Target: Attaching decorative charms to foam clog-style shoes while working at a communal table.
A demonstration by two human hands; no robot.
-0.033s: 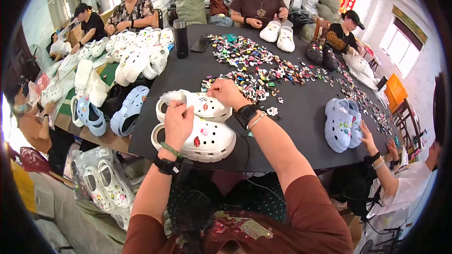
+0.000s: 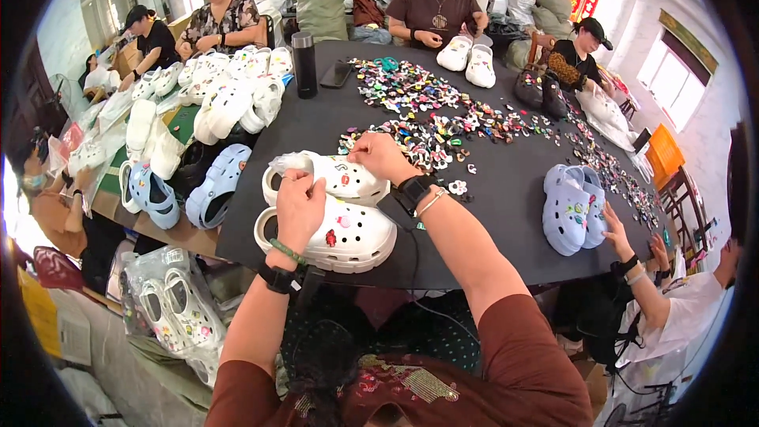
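Note:
Side by side on the black tabletop lie two white clogs, toes to the right. The near clog (image 2: 360,237) carries a red and a pink charm; the far clog (image 2: 340,180) has small charms on its upper. My left hand (image 2: 300,209) is closed in a pinch over the heel side of the pair, its fingertips at the far clog's opening, beside clear plastic. Bent over the far edge of that clog's upper is my right hand (image 2: 386,160), thumb and fingers pinched together. Whatever either pinch holds is too small or hidden to make out.
Loose shoe charms (image 2: 411,91) spread beyond my hands and toward the right. A black bottle (image 2: 303,67) and a phone (image 2: 336,73) stand and lie at the back left. More clogs (image 2: 229,107) pile up at left. A co-worker's hand (image 2: 614,225) touches blue clogs (image 2: 565,213) at right.
The blue clogs at right have shifted very slightly left, along with the co-worker's hand. My hands and the white clogs look unmoved.

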